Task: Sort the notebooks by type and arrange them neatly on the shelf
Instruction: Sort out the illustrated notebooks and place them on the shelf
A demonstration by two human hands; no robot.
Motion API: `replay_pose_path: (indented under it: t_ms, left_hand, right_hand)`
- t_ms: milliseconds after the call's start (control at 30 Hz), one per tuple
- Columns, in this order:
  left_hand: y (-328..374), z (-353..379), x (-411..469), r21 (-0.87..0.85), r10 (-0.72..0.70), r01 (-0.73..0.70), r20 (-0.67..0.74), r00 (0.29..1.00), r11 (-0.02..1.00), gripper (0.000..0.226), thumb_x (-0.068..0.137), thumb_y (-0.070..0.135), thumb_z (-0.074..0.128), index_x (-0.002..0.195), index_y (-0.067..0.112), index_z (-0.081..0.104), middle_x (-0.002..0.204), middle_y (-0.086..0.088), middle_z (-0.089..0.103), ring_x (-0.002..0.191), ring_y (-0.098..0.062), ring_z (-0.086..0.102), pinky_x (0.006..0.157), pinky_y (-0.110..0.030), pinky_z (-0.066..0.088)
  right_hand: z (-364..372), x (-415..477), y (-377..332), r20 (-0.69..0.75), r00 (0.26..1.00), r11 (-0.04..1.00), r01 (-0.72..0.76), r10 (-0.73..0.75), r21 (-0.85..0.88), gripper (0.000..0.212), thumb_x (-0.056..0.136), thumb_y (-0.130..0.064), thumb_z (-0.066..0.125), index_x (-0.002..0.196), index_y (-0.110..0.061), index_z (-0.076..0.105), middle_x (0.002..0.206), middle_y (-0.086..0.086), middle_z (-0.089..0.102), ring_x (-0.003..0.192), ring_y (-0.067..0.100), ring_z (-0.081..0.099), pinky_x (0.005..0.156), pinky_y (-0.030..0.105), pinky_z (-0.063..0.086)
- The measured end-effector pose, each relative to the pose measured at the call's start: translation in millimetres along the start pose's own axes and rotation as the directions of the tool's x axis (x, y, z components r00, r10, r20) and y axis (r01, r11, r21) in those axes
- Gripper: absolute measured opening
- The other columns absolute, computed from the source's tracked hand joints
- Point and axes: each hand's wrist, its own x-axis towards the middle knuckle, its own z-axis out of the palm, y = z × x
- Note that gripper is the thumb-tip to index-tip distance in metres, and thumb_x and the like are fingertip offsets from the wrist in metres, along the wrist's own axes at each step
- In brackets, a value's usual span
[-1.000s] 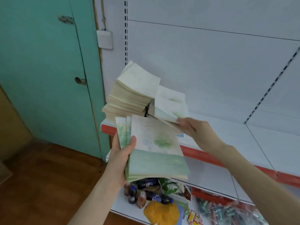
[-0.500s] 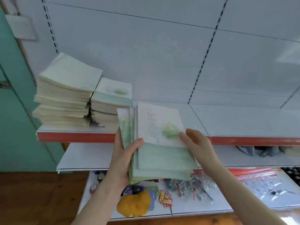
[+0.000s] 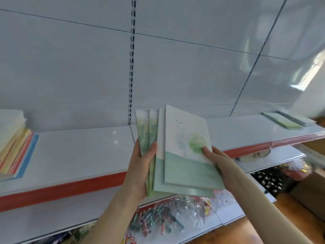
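I hold a fanned bundle of several thin notebooks [image 3: 177,155] with pale covers, a green tree and a teal lower band, in front of the white shelf [image 3: 79,152] with a red front edge. My left hand [image 3: 140,166] grips the bundle at its left edge, thumb across the covers. My right hand [image 3: 219,162] holds the top notebook at its right edge, thumb on the cover and fingers underneath. A stack of notebooks with coloured spines [image 3: 15,147] lies at the shelf's far left. Two flat notebooks [image 3: 288,120] lie at the shelf's far right.
The shelf's white back panel [image 3: 175,67] rises behind, with a slotted upright [image 3: 131,76]. A lower shelf holds bags of small coloured items [image 3: 163,217]. Wooden floor [image 3: 263,231] shows at lower right, along with a brown box [image 3: 309,191].
My view has swung right along the shelf; the tall left stacks have slid out to the frame's edge. My right hand went from the stack to the top notebook's right edge.
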Motion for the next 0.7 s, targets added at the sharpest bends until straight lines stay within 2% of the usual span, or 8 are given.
replay_pose_path:
  t_ms: [100,200,333,433,467,600,700]
  left_hand:
    - [-28.6,51.5,36.6,0.039,-0.033,0.031,0.052,0.998,0.999,0.033,0.078,0.024,0.061,0.105,0.041,0.054,0.101,0.007,0.071,0.090,-0.018,0.069,0.066,-0.035,0.056]
    - [-60.0,99.5,74.9,0.047,-0.058,0.053,0.130,0.990,0.997,0.031,0.085,0.019,0.058,0.109,0.038,0.054,0.107,0.005,0.069,0.093,-0.018,0.068,0.068,-0.034,0.056]
    - [-105.5,165.6,128.7,0.064,-0.108,0.096,0.226,0.968,0.993,0.029,0.091,0.014,0.054,0.111,0.036,0.056,0.110,0.002,0.069,0.094,-0.019,0.068,0.075,-0.039,0.056]
    - [-136.2,214.4,171.6,0.065,-0.108,0.094,0.264,0.958,0.993,0.034,0.091,0.012,0.055,0.120,0.031,0.053,0.105,0.005,0.069,0.084,-0.011,0.070,0.058,-0.027,0.055]
    - [-146.9,231.1,185.9,0.066,-0.108,0.093,0.285,0.952,0.994,0.039,0.091,0.011,0.054,0.124,0.031,0.051,0.106,0.006,0.068,0.084,-0.010,0.069,0.057,-0.024,0.054]
    - [-191.1,302.3,235.1,0.098,-0.144,0.114,0.389,0.910,0.989,0.049,0.090,0.008,0.055,0.125,0.042,0.046,0.112,0.011,0.064,0.092,-0.010,0.068,0.068,-0.027,0.057]
    - [-227.9,359.4,260.0,0.136,-0.178,0.130,0.447,0.877,0.982,0.058,0.088,0.007,0.058,0.134,0.037,0.040,0.115,0.009,0.063,0.092,-0.009,0.067,0.071,-0.029,0.058]
  right_hand:
    - [-59.4,15.7,-11.7,-0.078,0.997,0.998,0.005,0.000,0.064,0.019,0.092,-0.022,0.051,0.099,-0.010,0.065,0.081,0.005,0.073,0.065,0.018,0.069,0.056,0.030,0.057]
    - [-113.2,29.3,-19.0,-0.147,0.989,0.985,0.031,-0.005,0.170,0.020,0.095,-0.020,0.046,0.100,-0.012,0.064,0.086,0.004,0.074,0.071,0.018,0.070,0.063,0.031,0.059]
    - [-189.9,52.2,-40.6,-0.296,0.954,0.975,0.105,-0.043,0.196,0.018,0.096,-0.016,0.045,0.097,-0.014,0.063,0.078,0.002,0.074,0.064,0.015,0.070,0.058,0.031,0.059]
    - [-249.4,74.0,-63.7,-0.411,0.909,0.967,0.160,-0.066,0.198,0.017,0.096,-0.016,0.045,0.096,-0.015,0.062,0.076,0.001,0.074,0.062,0.014,0.070,0.053,0.029,0.057]
    - [-268.7,81.4,-70.4,-0.452,0.890,0.965,0.171,-0.065,0.198,0.017,0.096,-0.016,0.046,0.094,-0.016,0.062,0.074,0.000,0.073,0.060,0.014,0.069,0.050,0.028,0.056]
    - [-342.1,102.6,-89.5,-0.550,0.830,0.962,0.216,-0.090,0.169,0.016,0.096,-0.017,0.047,0.099,-0.015,0.062,0.076,0.000,0.073,0.061,0.013,0.069,0.050,0.026,0.055]
    - [-396.7,109.1,-101.7,-0.623,0.776,0.959,0.240,-0.095,0.153,0.015,0.096,-0.016,0.046,0.096,-0.015,0.061,0.072,-0.001,0.073,0.058,0.011,0.068,0.048,0.024,0.054]
